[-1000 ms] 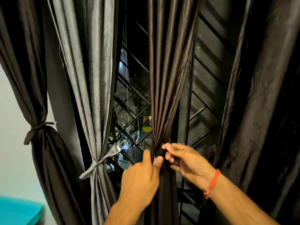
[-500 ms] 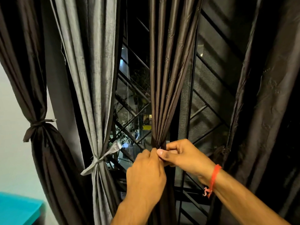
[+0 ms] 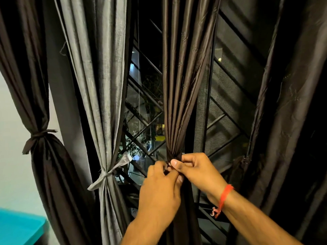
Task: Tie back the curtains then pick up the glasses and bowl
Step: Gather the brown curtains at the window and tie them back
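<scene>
Home: tied curtains, window grille

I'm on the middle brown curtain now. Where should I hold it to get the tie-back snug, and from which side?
Grip the middle brown curtain at its gathered waist, where the pleats converge into one narrow bundle; probably the only part a hand can close around. Come from the front, one hand each side, as the left hand and right hand are now, pinching the tie there. The tie itself is mostly hidden.

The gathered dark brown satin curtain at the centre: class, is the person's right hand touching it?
Touching. The head view shows the right hand pinching the dark brown satin curtain at its gathered waist, fingertips pressed into the fabric.
</scene>
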